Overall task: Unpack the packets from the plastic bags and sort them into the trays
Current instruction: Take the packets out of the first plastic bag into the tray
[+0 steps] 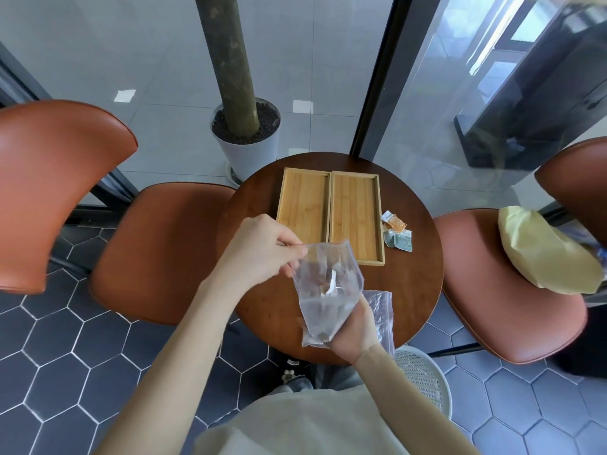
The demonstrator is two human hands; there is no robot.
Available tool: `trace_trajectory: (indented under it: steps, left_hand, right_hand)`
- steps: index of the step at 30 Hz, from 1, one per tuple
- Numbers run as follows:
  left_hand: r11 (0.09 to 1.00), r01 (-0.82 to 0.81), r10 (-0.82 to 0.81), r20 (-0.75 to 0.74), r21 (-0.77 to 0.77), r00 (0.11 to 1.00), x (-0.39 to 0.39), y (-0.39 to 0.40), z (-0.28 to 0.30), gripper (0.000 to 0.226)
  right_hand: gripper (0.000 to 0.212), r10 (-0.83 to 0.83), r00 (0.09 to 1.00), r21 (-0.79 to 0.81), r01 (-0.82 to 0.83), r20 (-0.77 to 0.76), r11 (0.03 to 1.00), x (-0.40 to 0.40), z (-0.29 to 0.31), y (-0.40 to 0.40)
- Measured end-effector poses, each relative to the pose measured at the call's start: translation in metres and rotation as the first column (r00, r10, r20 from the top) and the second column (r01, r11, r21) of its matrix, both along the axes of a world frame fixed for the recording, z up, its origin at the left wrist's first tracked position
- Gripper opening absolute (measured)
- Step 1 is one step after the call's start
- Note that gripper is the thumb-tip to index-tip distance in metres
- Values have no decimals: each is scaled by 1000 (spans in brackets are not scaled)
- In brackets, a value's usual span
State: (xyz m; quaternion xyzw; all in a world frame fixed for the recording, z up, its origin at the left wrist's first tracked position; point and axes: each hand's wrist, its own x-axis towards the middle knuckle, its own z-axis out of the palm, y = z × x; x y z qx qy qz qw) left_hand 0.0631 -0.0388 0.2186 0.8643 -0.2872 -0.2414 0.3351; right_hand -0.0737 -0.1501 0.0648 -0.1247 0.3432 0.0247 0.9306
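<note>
While held above the round table [262, 300]: clear plastic bag [325, 290], its top corner pinched shut in left hand [259, 251], its bottom gripped by closed right hand [353, 326]. Two wooden trays [356, 211] at 12 o'clock; loose packets [397, 234] at 2 o'clock, beside the right one.
</note>
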Motion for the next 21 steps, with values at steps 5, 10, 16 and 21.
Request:
trace_trajectory:
  steps: [5,10,16,21]
  left_hand:
    - [999,-41,39,-60,-32,997,29,-7,-12,16]
    - [928,-343,275,-357,-145,893,53,-13,-41,13]
    - [738,-674,547,-541,-48,638,50,-13,-128,23]
    - [931,-260,310,-180,255,933,38,-8,-196,40]
  right_hand:
    - [51,11,997,-36,-9,76,999,-6,-5,-14]
    - [66,102,982,-142,-79,161,987,-1,-6,-29]
    - [86,46,997,-205,-58,-64,977,26,-24,-45]
    - [29,-86,967,-176,43,-239,983,64,-34,-54]
